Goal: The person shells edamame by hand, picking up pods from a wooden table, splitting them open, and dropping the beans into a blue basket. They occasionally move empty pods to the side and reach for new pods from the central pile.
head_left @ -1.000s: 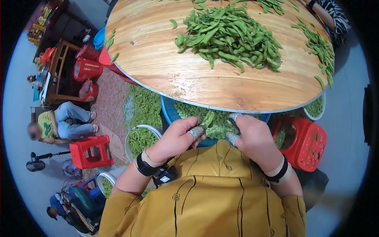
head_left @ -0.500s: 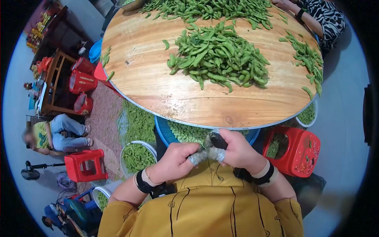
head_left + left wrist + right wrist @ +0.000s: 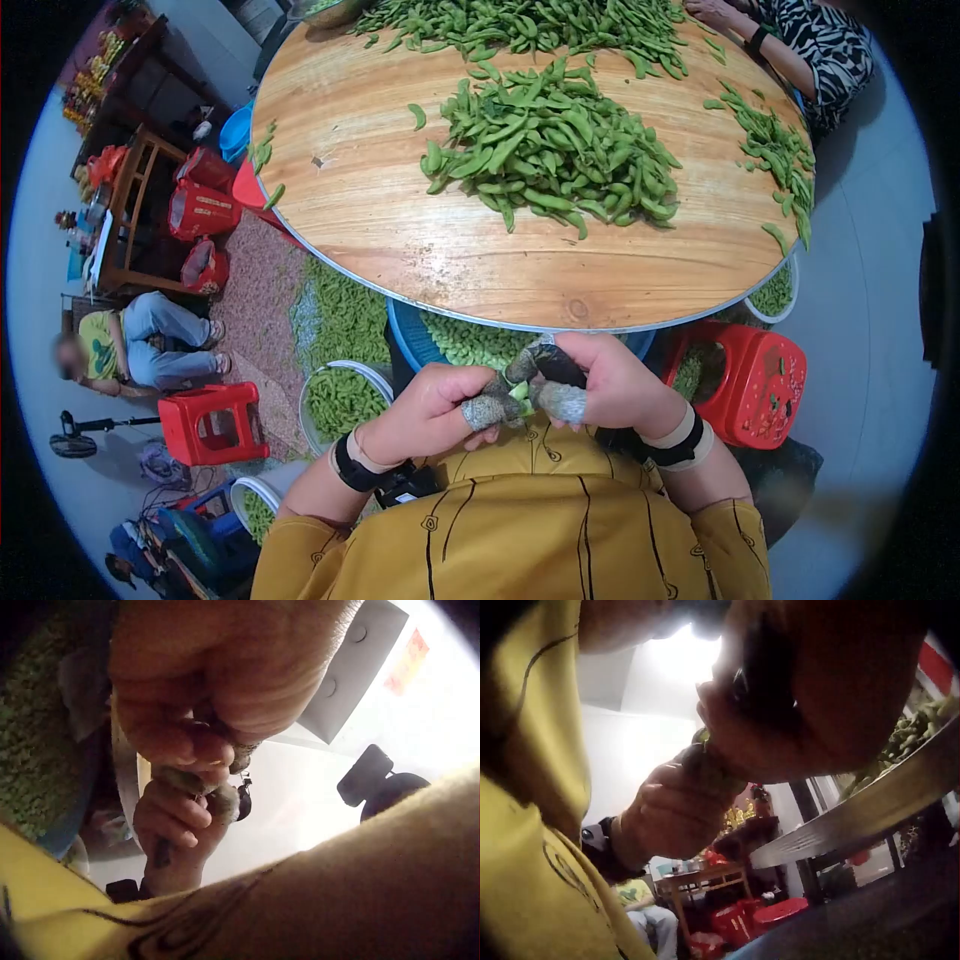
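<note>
Both hands meet in front of the yellow shirt, close to the table's near edge. My left hand (image 3: 432, 408) pinches a green soybean pod (image 3: 519, 392) between wrapped thumb and fingers. From the other side my right hand (image 3: 612, 385) grips the same pod, its thumb and forefinger tips closing on it. Worn grey wrapping covers the thumbs and forefingers, with a dark patch on the right ones. Just beyond the hands, a blue tub (image 3: 408, 335) of shelled green beans (image 3: 470, 340) sits partly under the table. In both wrist views the fingers hide most of the pod.
A heap of pods (image 3: 555, 145) lies on the round wooden table (image 3: 400, 245), with more behind it. A white bucket of pods (image 3: 345, 400) stands at left, a red stool (image 3: 765, 385) at right. Another person's arm (image 3: 785, 60) reaches over the far right edge.
One second ago the hands were apart, the left one holding a pod over the tub. The right hand has come across to it. The head view has shifted, showing more of the table.
</note>
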